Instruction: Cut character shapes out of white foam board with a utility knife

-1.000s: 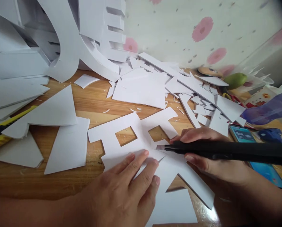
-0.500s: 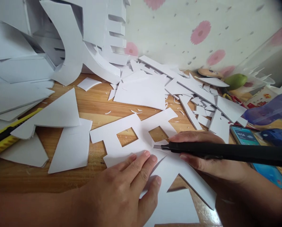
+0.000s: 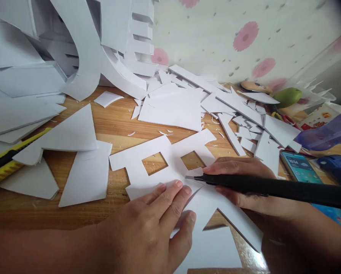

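A white foam board piece (image 3: 159, 182) with two square cut-outs lies on the wooden table in front of me. My left hand (image 3: 159, 219) rests flat on its near part, fingers stretched out. In my right hand (image 3: 241, 171) is a black utility knife (image 3: 258, 185), gripped close to its blade end. The blade tip touches the board just below the right cut-out, near my left fingertips. Under and nearer than this piece lies another white board (image 3: 216, 247) with a notch cut into it.
Loose white board pieces (image 3: 79, 175) and a yellow-and-black cutter (image 3: 5, 163) lie at left. A white board structure (image 3: 87, 57) stands at the back left. Scraps (image 3: 173, 106) pile up at the back. A phone (image 3: 301, 167), a blue tool (image 3: 336, 169) and a green fruit (image 3: 287, 97) are at right.
The rear end of the knife has dipped slightly, with its blade tip in nearly the same spot. The view has shifted a little. My left hand stays on the board.
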Tool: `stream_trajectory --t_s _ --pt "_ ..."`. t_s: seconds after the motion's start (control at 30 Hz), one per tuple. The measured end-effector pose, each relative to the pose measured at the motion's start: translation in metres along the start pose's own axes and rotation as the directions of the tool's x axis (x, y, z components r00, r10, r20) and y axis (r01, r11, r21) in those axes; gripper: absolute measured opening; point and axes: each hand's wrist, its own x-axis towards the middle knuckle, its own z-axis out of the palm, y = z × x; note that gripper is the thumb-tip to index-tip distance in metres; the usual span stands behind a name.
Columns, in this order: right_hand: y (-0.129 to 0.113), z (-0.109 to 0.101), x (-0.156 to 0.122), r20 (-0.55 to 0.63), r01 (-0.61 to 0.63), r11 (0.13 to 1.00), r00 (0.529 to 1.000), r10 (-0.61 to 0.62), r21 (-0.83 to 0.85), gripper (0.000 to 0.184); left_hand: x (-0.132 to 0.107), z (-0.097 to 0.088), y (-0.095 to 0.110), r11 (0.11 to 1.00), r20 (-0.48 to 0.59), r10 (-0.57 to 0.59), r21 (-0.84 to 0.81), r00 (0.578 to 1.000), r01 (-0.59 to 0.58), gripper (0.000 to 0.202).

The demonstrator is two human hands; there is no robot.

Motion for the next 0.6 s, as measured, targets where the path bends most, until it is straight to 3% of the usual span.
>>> stream_trajectory --t_s 0.17,0.33,0.6 --pt "-0.002 0.004 0.008 0.007 0.079 0.994 0.997 -0.078 -0.076 0.03 -0.001 0.004 0.002 1.0 -0.014 -0.006 0.022 1.0 0.007 0.074" --pt "-0.004 0.006 0.013 0.022 0.13 0.991 0.991 -0.129 -0.036 0.026 -0.001 0.01 0.004 0.999 -0.024 -0.007 0.046 1.0 0.008 0.074" --pt "-0.006 0.004 0.015 0.015 0.093 0.992 0.996 -0.092 -0.091 0.02 -0.002 0.008 0.008 0.995 -0.018 -0.033 0.095 0.999 0.035 0.062"
